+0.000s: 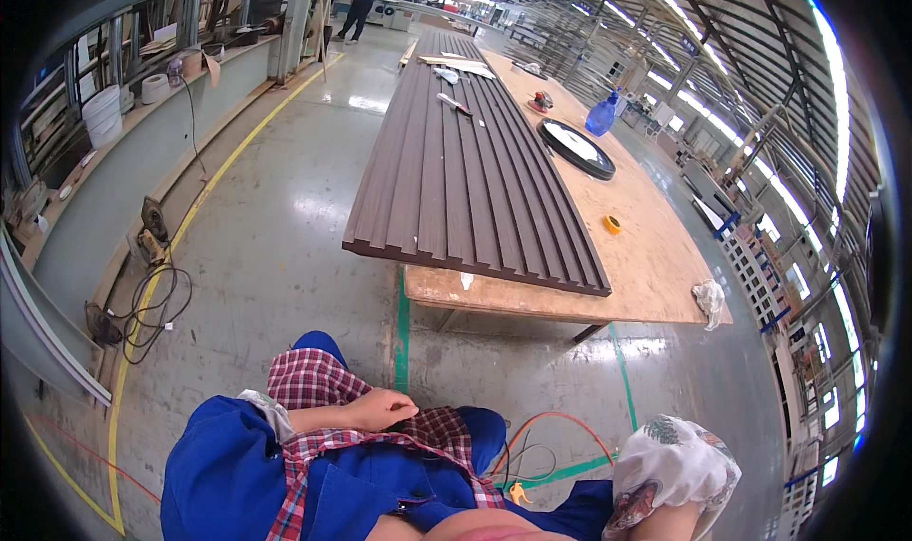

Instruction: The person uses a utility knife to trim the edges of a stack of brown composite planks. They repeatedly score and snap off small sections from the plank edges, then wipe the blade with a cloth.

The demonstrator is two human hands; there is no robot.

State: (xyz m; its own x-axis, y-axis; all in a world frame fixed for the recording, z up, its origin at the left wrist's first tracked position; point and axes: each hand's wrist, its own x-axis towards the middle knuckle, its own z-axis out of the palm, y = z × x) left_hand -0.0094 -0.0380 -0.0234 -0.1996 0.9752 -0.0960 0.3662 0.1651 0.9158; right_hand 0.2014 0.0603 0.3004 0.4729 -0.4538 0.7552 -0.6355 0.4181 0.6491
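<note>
My left hand (383, 409) rests over the red plaid apron (313, 375) on my lap, its fingers curled in loosely and nothing visible in them. Of my right arm, only the floral white sleeve (673, 470) and a bit of forearm show at the lower right; the hand itself is out of view. Ahead of me, a long dark brown grooved panel (465, 189) lies along the wooden worktable (655, 256), its near end overhanging the table. On the panel are a utility knife (454, 105), a crumpled white piece (446, 75) and pale strips (458, 64). Neither hand touches the panel.
The table also bears a blue spray bottle (601, 115), a black-rimmed round coil (577, 149), a yellow tape roll (611, 225), a red tool (540, 101) and a white rag (709, 300). An orange hose (560, 416) and a black cable (157, 303) lie on the floor. Another person (361, 4) stands far off.
</note>
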